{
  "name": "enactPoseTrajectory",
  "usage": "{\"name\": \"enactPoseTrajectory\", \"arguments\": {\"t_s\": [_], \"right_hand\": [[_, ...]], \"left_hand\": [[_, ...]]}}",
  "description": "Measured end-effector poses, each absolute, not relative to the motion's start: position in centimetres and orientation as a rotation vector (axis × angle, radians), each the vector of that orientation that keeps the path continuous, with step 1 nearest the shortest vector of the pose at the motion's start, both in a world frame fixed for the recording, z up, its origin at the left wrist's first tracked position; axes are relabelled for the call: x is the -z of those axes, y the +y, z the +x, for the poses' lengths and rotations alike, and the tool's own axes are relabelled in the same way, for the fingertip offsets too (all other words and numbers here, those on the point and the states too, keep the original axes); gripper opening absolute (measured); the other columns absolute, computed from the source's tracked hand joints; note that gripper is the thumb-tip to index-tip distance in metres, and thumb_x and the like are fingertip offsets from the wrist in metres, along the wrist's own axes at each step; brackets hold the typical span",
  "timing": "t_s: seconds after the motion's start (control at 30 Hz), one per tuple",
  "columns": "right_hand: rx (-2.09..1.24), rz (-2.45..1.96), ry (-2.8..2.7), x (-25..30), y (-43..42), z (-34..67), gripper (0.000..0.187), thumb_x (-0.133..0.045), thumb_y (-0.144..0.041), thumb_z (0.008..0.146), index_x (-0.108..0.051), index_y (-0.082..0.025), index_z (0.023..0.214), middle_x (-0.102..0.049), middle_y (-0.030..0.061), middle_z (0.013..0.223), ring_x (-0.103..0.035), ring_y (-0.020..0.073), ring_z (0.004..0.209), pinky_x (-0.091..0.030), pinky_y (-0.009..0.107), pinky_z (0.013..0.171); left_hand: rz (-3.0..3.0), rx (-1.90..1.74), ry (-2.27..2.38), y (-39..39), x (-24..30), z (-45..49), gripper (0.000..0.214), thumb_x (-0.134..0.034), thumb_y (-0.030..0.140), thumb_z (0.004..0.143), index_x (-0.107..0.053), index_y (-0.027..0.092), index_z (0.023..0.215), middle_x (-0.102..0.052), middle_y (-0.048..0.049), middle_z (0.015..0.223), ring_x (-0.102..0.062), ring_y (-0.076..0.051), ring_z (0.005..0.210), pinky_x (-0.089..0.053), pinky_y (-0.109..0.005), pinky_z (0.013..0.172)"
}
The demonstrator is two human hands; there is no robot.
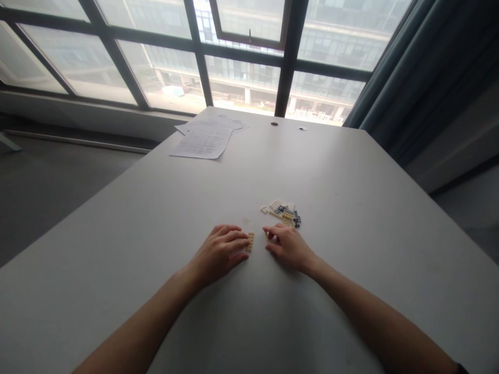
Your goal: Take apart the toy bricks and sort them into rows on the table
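Observation:
A small tan studded plate lies on the white table. My left hand rests beside it, fingertips touching its left edge, fingers curled together. My right hand is just to the right, its fingers pinched on a small tan piece that is mostly hidden. Behind the right hand lies a little pile of loose bricks in tan, white and dark blue.
Several printed paper sheets lie at the table's far left. Two small round holes sit near the far edge. Large windows stand beyond, and a dark curtain hangs at the right.

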State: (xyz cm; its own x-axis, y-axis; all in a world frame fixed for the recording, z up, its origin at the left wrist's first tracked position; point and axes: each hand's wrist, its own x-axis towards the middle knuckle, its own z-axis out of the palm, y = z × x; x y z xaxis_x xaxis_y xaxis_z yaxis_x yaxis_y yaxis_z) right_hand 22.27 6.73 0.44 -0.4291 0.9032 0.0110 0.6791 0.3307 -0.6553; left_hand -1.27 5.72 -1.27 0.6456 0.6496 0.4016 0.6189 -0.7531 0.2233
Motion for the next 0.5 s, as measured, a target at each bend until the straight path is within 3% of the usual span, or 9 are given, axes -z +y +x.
{"name": "enactPoseTrajectory", "arguments": {"t_s": [0.23,0.5], "right_hand": [[-0.699,-1.403,-2.227,-0.3,6.8,23.4,0.036,-0.065,-0.013,0.077,-0.064,-0.020,0.113,-0.067,0.0030,0.089,-0.058,0.0170,0.084,-0.040,0.030,0.085],[-0.599,-1.408,-2.361,0.1,6.0,22.3,0.037,-0.065,-0.032,0.083,-0.061,-0.020,0.118,-0.062,0.0065,0.096,-0.054,0.0199,0.092,-0.038,0.032,0.088]], "left_hand": [[2.797,-0.757,1.070,5.6,1.2,-1.0,0.018,-0.059,0.032,0.086,-0.066,0.024,0.101,-0.070,-0.0037,0.102,-0.058,-0.020,0.102,-0.038,-0.036,0.091],[2.787,-0.788,1.079,5.2,1.3,-0.2,0.016,-0.054,0.023,0.090,-0.066,0.023,0.101,-0.070,-0.0024,0.100,-0.058,-0.018,0.099,-0.038,-0.035,0.091]]}}
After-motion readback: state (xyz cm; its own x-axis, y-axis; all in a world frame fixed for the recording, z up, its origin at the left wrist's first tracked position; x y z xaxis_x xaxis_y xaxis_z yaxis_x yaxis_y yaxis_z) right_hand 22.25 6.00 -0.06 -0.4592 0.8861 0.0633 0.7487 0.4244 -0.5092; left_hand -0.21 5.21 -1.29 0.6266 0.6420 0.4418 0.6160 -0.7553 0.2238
